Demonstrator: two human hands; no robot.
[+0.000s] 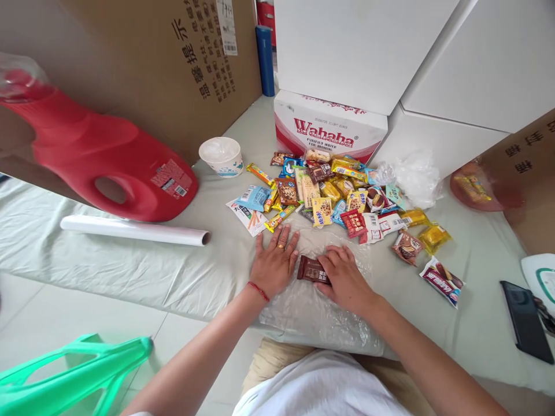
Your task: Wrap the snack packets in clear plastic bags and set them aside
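Note:
My left hand lies flat with its fingers stretched out, at the left edge of a clear plastic sheet or bag spread before me. On that plastic lies a dark brown wrapped snack. The fingers of my right hand close over its right end and hide that part. Just beyond both hands is a loose pile of wrapped snacks in yellow, blue, red and brown packets. A brown round-printed packet and a white-and-purple packet lie to the right.
At the left are a red detergent bottle, a white roll and a paper cup. Behind the snacks stands a Wahaha carton, with crumpled plastic beside it. A phone lies far right; a green stool is lower left.

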